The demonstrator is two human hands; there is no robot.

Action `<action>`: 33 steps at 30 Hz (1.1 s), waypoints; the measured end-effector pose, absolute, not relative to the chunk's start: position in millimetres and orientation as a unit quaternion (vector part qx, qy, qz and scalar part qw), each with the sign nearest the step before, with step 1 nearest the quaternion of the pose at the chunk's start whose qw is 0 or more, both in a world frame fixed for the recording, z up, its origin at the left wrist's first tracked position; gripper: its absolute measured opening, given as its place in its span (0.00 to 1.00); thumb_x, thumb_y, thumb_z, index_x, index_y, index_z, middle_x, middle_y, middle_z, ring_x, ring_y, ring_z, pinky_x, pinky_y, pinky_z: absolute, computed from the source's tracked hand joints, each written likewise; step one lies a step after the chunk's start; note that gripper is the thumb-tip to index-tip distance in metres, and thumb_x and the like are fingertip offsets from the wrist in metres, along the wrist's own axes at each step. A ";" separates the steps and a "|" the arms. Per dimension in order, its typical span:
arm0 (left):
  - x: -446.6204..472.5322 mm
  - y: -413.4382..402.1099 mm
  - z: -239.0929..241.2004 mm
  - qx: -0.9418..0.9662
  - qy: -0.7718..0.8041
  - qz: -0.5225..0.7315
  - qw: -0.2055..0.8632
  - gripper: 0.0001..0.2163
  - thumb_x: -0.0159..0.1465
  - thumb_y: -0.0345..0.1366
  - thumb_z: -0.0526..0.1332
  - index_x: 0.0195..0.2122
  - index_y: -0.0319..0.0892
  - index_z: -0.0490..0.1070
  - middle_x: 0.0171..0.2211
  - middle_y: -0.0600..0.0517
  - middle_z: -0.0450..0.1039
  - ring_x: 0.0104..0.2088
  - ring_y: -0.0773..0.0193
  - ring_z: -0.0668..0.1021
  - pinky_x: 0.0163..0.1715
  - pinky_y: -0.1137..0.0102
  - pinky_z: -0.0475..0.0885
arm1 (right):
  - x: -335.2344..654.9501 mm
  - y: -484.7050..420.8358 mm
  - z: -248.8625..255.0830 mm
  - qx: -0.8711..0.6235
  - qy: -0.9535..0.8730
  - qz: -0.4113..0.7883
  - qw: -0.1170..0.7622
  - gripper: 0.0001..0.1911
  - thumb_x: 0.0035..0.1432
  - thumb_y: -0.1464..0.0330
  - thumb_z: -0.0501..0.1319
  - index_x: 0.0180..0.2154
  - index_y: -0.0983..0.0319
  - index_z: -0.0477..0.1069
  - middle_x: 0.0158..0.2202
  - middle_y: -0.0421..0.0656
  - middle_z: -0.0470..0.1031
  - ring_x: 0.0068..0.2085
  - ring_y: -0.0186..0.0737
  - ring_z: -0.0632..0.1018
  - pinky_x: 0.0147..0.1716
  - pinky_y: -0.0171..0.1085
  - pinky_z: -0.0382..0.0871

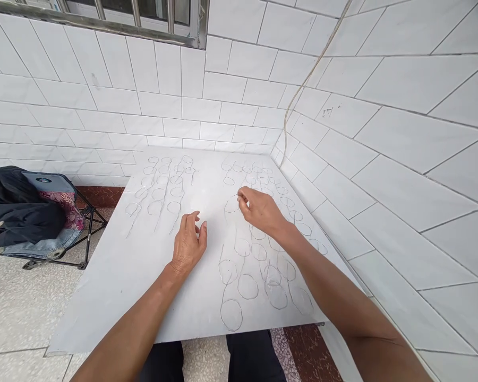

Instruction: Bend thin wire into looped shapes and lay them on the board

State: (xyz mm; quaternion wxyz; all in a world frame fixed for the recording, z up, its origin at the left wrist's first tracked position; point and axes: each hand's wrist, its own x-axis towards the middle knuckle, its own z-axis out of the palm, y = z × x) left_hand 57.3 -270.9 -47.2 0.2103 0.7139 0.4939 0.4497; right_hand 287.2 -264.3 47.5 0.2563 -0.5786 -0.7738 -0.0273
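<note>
My right hand (259, 209) is over the middle of the white tabletop (143, 297), thumb and forefinger pinched at the edge of a thin looped wire (233, 211). My left hand (188, 241) hovers or rests lower and to the left, fingers curved and apart, holding nothing. Rows of similar wire pieces, each a round loop with a long thin tail, lie on both sides. Several wire loops (247, 286) spread to the right, partly hidden under my right forearm. Another group of wire loops (156, 193) lies at the back left.
White tiled walls (414, 175) border the table at the back and right. A pale cable (302, 85) runs down the corner. On the left, a folding chair (74, 212) with dark cloth (27, 207) stands on the speckled floor. A barred window (135, 16) is above.
</note>
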 end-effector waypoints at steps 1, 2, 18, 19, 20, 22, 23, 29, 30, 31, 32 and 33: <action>57.6 -271.6 -47.0 0.712 0.488 0.457 0.216 0.17 0.74 0.43 0.54 0.60 0.42 0.65 0.50 0.44 0.71 0.33 0.65 0.76 0.29 0.68 0.72 | 283.0 -269.8 47.3 -0.574 -0.771 -0.002 0.275 0.08 0.71 0.69 0.50 0.40 0.57 0.67 0.32 0.43 0.74 0.28 0.39 0.70 0.28 0.38 0.60; 57.6 -271.8 -46.7 0.707 0.483 0.466 0.224 0.18 0.74 0.45 0.54 0.60 0.42 0.65 0.50 0.44 0.72 0.34 0.65 0.77 0.30 0.68 0.73 | 279.1 -273.5 46.4 -0.569 -0.769 0.022 0.292 0.08 0.70 0.69 0.50 0.39 0.57 0.66 0.32 0.42 0.74 0.28 0.39 0.71 0.28 0.38 0.60; 97.5 -263.2 -17.8 0.536 0.366 0.409 0.641 0.31 0.73 0.59 0.46 0.53 0.36 0.73 0.40 0.41 0.80 0.19 0.68 0.68 0.20 0.67 0.72 | 267.6 -275.3 -0.3 -0.557 -0.689 0.135 0.443 0.09 0.69 0.67 0.54 0.35 0.56 0.70 0.27 0.38 0.70 0.27 0.37 0.70 0.29 0.36 0.64; 96.8 -263.2 -17.7 0.519 0.355 0.400 0.667 0.32 0.72 0.60 0.45 0.54 0.36 0.73 0.40 0.40 0.80 0.19 0.68 0.67 0.20 0.67 0.71 | 269.1 -275.3 -1.9 -0.563 -0.685 0.130 0.444 0.09 0.69 0.67 0.54 0.35 0.56 0.70 0.27 0.38 0.69 0.27 0.37 0.70 0.30 0.36 0.65; 95.5 -263.5 -17.3 0.510 0.344 0.387 0.686 0.32 0.72 0.60 0.45 0.54 0.36 0.73 0.41 0.40 0.80 0.19 0.68 0.67 0.20 0.67 0.70 | 270.6 -275.3 -3.5 -0.569 -0.681 0.127 0.444 0.09 0.69 0.66 0.54 0.35 0.56 0.70 0.26 0.38 0.68 0.28 0.37 0.70 0.30 0.36 0.65; 92.3 -264.7 -15.6 0.507 0.327 0.365 0.708 0.30 0.72 0.59 0.47 0.55 0.37 0.74 0.40 0.41 0.80 0.19 0.69 0.66 0.20 0.67 0.70 | 273.1 -275.5 -6.0 -0.577 -0.672 0.130 0.445 0.09 0.69 0.66 0.55 0.36 0.55 0.71 0.26 0.38 0.67 0.28 0.37 0.70 0.31 0.36 0.66; 90.9 -265.5 -14.8 0.508 0.322 0.359 0.713 0.29 0.72 0.58 0.49 0.55 0.37 0.74 0.39 0.42 0.80 0.19 0.69 0.66 0.19 0.68 0.69 | 273.9 -275.6 -6.9 -0.580 -0.669 0.132 0.446 0.09 0.69 0.66 0.55 0.36 0.55 0.72 0.26 0.38 0.67 0.29 0.37 0.70 0.32 0.36 0.66; 89.0 -267.2 -16.4 0.519 0.305 0.364 0.711 0.21 0.70 0.51 0.60 0.53 0.39 0.76 0.34 0.47 0.78 0.20 0.71 0.67 0.19 0.71 0.68 | 272.9 -275.4 -11.4 -0.571 -0.671 0.142 0.452 0.10 0.70 0.65 0.55 0.37 0.56 0.74 0.26 0.38 0.68 0.29 0.36 0.70 0.33 0.35 0.66; 89.0 -266.9 -17.1 0.520 0.304 0.366 0.709 0.20 0.70 0.51 0.61 0.52 0.40 0.76 0.34 0.48 0.78 0.20 0.70 0.67 0.19 0.71 0.68 | 272.8 -274.8 -12.4 -0.557 -0.674 0.144 0.464 0.10 0.70 0.66 0.55 0.37 0.57 0.74 0.26 0.37 0.67 0.28 0.35 0.69 0.32 0.35 0.65; 89.0 -266.6 -17.6 0.520 0.305 0.367 0.708 0.20 0.69 0.51 0.62 0.51 0.40 0.77 0.32 0.49 0.77 0.20 0.70 0.68 0.19 0.71 0.68 | 273.0 -274.1 -13.4 -0.543 -0.675 0.145 0.478 0.10 0.70 0.66 0.56 0.37 0.58 0.74 0.25 0.37 0.67 0.27 0.35 0.67 0.31 0.35 0.63; 88.8 -266.3 -17.9 0.519 0.307 0.369 0.708 0.19 0.69 0.50 0.62 0.51 0.40 0.77 0.31 0.50 0.76 0.20 0.70 0.68 0.18 0.72 0.68 | 273.3 -273.3 -14.4 -0.530 -0.676 0.146 0.490 0.10 0.70 0.67 0.56 0.37 0.58 0.74 0.25 0.36 0.66 0.26 0.34 0.66 0.30 0.35 0.63; 88.6 -266.0 -18.1 0.516 0.309 0.370 0.708 0.19 0.69 0.50 0.63 0.50 0.39 0.77 0.29 0.51 0.74 0.20 0.70 0.68 0.18 0.72 0.67 | 274.0 -272.5 -15.3 -0.522 -0.675 0.147 0.500 0.09 0.69 0.67 0.57 0.36 0.59 0.74 0.24 0.36 0.65 0.26 0.34 0.65 0.30 0.35 0.62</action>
